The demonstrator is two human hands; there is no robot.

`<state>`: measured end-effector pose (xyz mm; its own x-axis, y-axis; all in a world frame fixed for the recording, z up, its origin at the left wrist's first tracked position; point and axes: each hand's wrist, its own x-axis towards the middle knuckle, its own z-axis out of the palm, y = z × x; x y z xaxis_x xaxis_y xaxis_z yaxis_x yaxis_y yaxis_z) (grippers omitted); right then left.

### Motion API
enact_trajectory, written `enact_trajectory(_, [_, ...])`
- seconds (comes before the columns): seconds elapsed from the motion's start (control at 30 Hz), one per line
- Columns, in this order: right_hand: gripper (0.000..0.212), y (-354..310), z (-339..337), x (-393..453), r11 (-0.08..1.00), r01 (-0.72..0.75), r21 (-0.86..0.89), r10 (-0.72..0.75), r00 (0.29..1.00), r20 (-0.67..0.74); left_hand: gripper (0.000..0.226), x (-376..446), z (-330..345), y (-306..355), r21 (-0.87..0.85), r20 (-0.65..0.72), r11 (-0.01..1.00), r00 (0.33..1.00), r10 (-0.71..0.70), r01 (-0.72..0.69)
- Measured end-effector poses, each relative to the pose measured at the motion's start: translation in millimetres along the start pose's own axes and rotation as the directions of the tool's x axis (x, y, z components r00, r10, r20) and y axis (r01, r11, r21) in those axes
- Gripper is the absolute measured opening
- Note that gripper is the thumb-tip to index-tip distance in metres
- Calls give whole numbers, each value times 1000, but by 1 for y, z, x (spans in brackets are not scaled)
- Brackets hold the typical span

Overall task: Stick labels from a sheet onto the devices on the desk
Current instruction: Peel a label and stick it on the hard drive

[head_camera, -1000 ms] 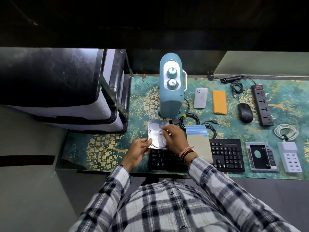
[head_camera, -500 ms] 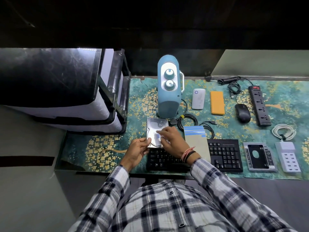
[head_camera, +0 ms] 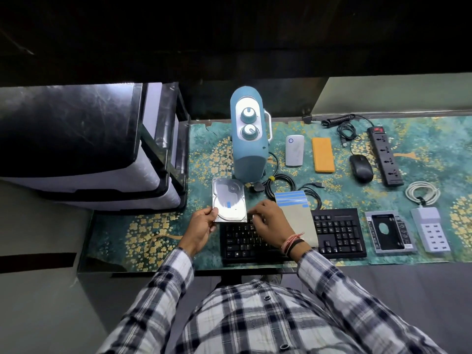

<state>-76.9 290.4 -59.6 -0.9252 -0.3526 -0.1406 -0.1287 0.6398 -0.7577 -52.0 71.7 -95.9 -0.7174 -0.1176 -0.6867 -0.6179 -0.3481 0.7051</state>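
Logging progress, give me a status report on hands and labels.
Left hand grips hard drive edge. Right hand empty, over keyboard. Blue label on drive. Label sheet beside, unobstructed.

Both forearms, in checked sleeves, reach forward. The left hand (head_camera: pixel 200 226) is curled, thumb on top and fingers (head_camera: pixel 212 227) beneath, pinching something flat. The right hand (head_camera: pixel 270 221) lies palm down, loosely spread, threads and a dark band circling its wrist.
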Motion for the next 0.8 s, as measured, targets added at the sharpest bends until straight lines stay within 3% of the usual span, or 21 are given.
enact_trajectory(0.17, [20,14,-6,-13,996,-88,-13,88,995,-53,33,27,-18,-6,120,-116,993,993,-8,22])
enact_trajectory(0.57, [13,21,-1,-30,970,-241,-27,234,961,-149,35,90,-35,14,98,-276,995,961,-8,37])
enact_trajectory(0.8, [14,15,12,-25,959,-284,-25,275,945,-177,7,95,-25,13,36,-372,999,928,10,4])
